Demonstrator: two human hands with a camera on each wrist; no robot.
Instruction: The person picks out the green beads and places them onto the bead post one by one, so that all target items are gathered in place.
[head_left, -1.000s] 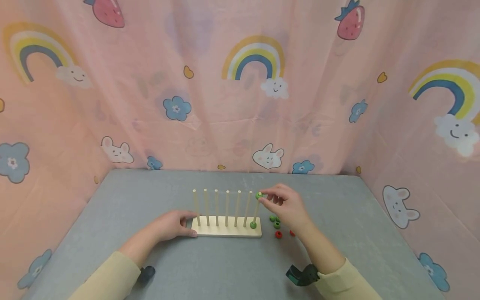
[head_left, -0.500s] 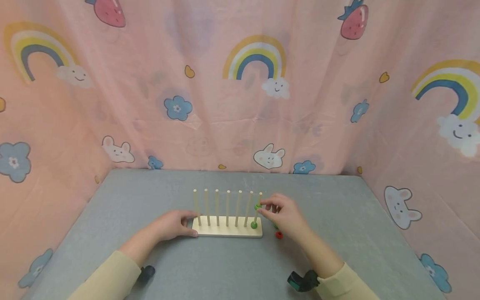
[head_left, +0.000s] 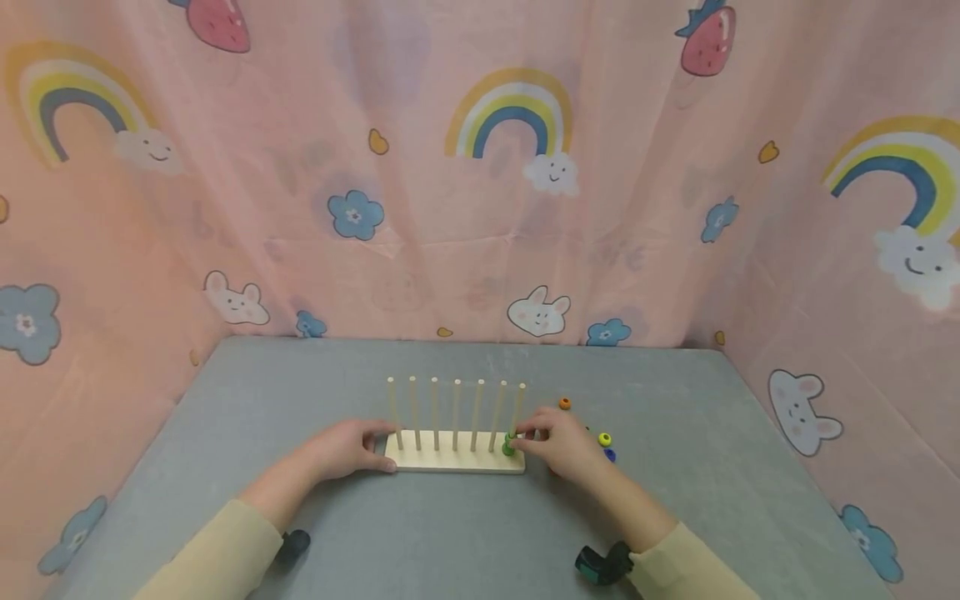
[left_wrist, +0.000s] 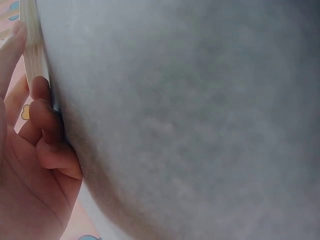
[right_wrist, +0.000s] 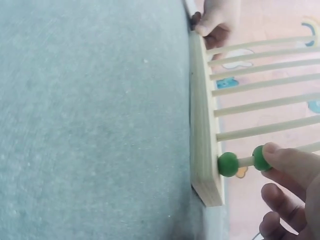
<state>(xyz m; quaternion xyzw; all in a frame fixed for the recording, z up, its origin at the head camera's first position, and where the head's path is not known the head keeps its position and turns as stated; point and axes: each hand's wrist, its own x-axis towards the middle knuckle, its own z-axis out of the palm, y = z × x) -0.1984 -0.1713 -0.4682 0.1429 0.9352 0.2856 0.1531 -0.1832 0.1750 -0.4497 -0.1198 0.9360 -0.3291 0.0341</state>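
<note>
In the head view a pale wooden peg board [head_left: 453,461] stands on the table with a row of several upright pegs. My left hand [head_left: 347,450] grips its left end, thumb at the front and fingers behind. On the rightmost peg a green bead [right_wrist: 228,164] sits down against the base. Just above it on that peg, my right hand [head_left: 561,446] pinches a second green bead [right_wrist: 259,158] between thumb and fingers. A short stretch of peg shows between the two beads in the right wrist view. The other pegs are bare.
Beyond my right hand lie an orange bead [head_left: 565,403], a yellow bead [head_left: 604,439] and a blue bead [head_left: 610,456]. My right hand and forearm hide part of the grey table [head_left: 300,383] there. A pink patterned curtain [head_left: 420,275] surrounds the table's back and sides.
My right hand has moved down the rightmost peg, sliding the second green bead from its top to near the lower one. The left hand keeps its grip on the board's end.
</note>
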